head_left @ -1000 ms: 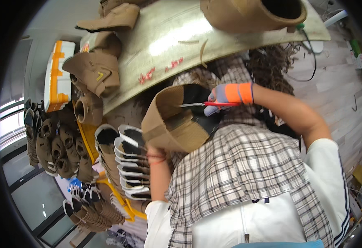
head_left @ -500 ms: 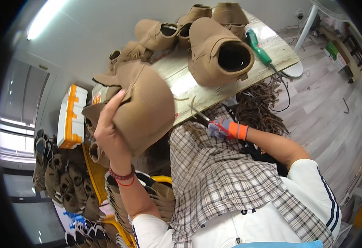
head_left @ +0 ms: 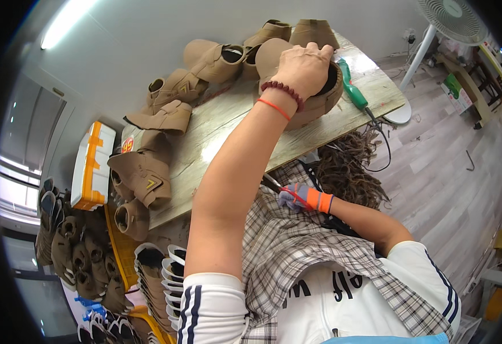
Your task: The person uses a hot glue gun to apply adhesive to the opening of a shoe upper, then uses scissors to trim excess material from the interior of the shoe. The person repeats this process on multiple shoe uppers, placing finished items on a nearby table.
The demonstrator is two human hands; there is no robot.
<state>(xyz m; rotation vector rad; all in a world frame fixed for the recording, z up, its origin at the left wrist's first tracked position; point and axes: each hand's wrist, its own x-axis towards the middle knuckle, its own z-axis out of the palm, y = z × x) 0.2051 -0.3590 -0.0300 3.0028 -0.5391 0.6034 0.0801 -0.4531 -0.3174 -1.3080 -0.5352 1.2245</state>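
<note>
My left hand (head_left: pixel 303 67) reaches across to the far side of the table and closes on the rim of a brown shoe upper (head_left: pixel 314 112). Its fingertips go out of sight behind the back of the hand. Low in front of me, near the table edge, my gloved right hand (head_left: pixel 298 196) grips red-handled scissors (head_left: pixel 272 182); their blades are partly hidden by my left arm. At the table's left end lies another shoe upper (head_left: pixel 147 179) with a yellow mark, and behind it sits one (head_left: pixel 168 116) on its side.
Several more brown uppers (head_left: pixel 213 60) line the table's back edge. A green corded tool (head_left: pixel 351 86) lies on the table (head_left: pixel 202 143) at right. Dark scraps (head_left: pixel 348 169) hang below its front edge. Stacked uppers (head_left: pixel 150 269) and a white-orange case (head_left: pixel 94 166) are at left; a fan (head_left: pixel 451 20) stands far right.
The upper in my left hand has been let go, apparently at the table's left end. That hand has moved right and taken hold of another upper. My right hand still holds the scissors.
</note>
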